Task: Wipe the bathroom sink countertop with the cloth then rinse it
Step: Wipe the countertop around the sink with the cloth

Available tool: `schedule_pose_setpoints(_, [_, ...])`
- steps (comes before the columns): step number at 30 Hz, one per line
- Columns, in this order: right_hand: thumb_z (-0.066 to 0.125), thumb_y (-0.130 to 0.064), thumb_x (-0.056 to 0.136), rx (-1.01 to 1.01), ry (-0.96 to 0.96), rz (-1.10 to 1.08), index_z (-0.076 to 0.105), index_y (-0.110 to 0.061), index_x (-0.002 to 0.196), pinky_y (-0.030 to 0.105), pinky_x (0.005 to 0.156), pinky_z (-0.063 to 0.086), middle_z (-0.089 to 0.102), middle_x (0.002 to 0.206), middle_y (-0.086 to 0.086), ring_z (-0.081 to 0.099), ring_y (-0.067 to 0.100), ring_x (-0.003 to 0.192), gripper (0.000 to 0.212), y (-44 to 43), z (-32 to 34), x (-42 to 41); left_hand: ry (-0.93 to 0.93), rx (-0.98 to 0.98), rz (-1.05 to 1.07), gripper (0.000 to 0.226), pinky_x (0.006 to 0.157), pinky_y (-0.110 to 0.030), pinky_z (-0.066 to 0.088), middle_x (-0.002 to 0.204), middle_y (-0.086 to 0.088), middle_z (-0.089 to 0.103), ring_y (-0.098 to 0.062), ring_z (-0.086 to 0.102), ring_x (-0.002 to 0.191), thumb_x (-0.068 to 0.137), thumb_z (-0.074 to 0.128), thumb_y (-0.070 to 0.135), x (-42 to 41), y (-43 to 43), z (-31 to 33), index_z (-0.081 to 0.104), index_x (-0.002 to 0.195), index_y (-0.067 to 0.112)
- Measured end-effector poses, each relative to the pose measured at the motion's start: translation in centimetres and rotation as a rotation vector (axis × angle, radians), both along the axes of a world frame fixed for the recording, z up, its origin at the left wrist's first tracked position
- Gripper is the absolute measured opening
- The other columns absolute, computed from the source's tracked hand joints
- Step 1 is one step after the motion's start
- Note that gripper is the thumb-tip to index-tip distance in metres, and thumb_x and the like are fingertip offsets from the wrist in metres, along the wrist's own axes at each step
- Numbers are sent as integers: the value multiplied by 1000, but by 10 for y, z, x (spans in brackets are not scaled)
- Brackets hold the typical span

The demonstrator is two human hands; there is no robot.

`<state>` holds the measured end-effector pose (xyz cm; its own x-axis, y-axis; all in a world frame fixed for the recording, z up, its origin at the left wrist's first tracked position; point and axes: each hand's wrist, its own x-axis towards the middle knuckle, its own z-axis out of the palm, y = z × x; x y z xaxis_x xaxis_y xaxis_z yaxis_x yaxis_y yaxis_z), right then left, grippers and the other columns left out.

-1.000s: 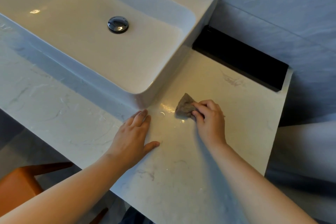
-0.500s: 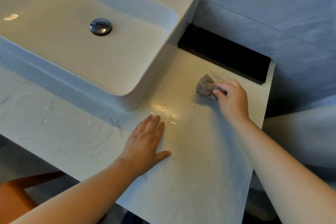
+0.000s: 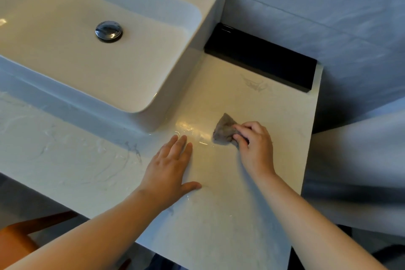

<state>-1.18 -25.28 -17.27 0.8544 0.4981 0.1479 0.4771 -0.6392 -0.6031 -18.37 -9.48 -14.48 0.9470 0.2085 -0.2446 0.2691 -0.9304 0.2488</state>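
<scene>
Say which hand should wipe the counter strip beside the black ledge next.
Right. The right hand grips the cloth on the countertop, nearer the black ledge; the left hand lies flat and empty by the sink.

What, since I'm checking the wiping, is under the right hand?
Under the right hand lies a crumpled grey-brown cloth on the pale marble-patterned countertop. Its left part shows; the rest, and the countertop beneath it, are covered.
</scene>
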Motion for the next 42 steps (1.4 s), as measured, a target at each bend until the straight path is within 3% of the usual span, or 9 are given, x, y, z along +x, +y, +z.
schedule_pose_setpoints(6, [68, -6, 82, 51, 283, 70, 74, -17, 101, 16, 72, 43, 57, 85, -5, 58, 8, 81, 22, -19, 27, -17, 18, 4, 2, 99, 112, -32, -5, 159, -4, -8, -24, -9, 146, 79, 40, 75, 0, 0, -3, -1, 151, 19])
schedule_pose_setpoints(10, [65, -9, 85, 70, 97, -66, 71, -15, 107, 2, 72, 37, 57, 90, -5, 53, 3, 81, 23, -29, 49, 25, -1, -23, 10, 101, 114, -34, -1, 160, -5, -3, -24, -5, 146, 78, 44, 74, 1, 0, -4, 4, 151, 18])
schedule_pose_setpoints(14, [61, -14, 89, 1, 39, -168, 69, -14, 109, 18, 77, 38, 58, 97, 1, 54, 14, 90, 22, -31, 43, 73, 6, -26, 16, 102, 117, -35, 3, 159, -4, -7, -23, -7, 146, 77, 43, 74, 1, -1, -3, 1, 151, 18])
schedule_pose_setpoints(17, [61, -15, 90, -52, 61, -244, 69, -13, 110, 22, 78, 36, 61, 103, 5, 57, 20, 97, 22, -34, 22, 78, 6, -27, 16, 101, 115, -34, 0, 159, -3, -9, -23, -9, 146, 78, 42, 73, 0, -1, -4, -2, 151, 19])
schedule_pose_setpoints(24, [63, -12, 87, -45, 5, -174, 70, -12, 110, 21, 77, 37, 60, 101, -1, 53, 17, 95, 24, -42, 3, 11, -12, -14, 4, 101, 114, -35, 0, 159, -4, -8, -25, -9, 146, 78, 40, 74, -2, 0, -7, -1, 151, 18])
schedule_pose_setpoints(27, [65, -10, 85, -59, -21, -110, 70, -12, 109, 27, 76, 44, 60, 99, -1, 53, 18, 92, 25, -53, 2, -25, -5, -6, 3, 101, 115, -36, 0, 159, -5, -7, -25, -9, 146, 78, 39, 75, -1, -1, -7, 1, 151, 17])
schedule_pose_setpoints(32, [67, -9, 83, -26, 125, -75, 72, -14, 106, 30, 74, 51, 59, 92, -5, 57, 15, 88, 23, -58, 14, -63, -2, -4, -3, 101, 115, -37, 1, 159, -6, -4, -27, -6, 146, 77, 42, 74, 0, -1, -8, 4, 151, 16])
schedule_pose_setpoints(37, [66, -12, 85, 66, 46, -216, 70, -13, 109, 9, 70, 42, 56, 93, -4, 54, 6, 84, 24, -68, 46, -42, 12, 28, -13, 100, 118, -37, 0, 159, -6, -9, -25, -12, 145, 79, 38, 74, 1, 0, -8, 0, 151, 16])
schedule_pose_setpoints(42, [62, -14, 89, 13, 19, -269, 67, -13, 114, 14, 76, 42, 58, 105, 1, 57, 12, 93, 26, -78, 50, 28, 6, 36, -29, 102, 114, -36, -2, 159, -9, 0, -27, -4, 146, 75, 29, 79, -1, 2, -12, 9, 151, 14])
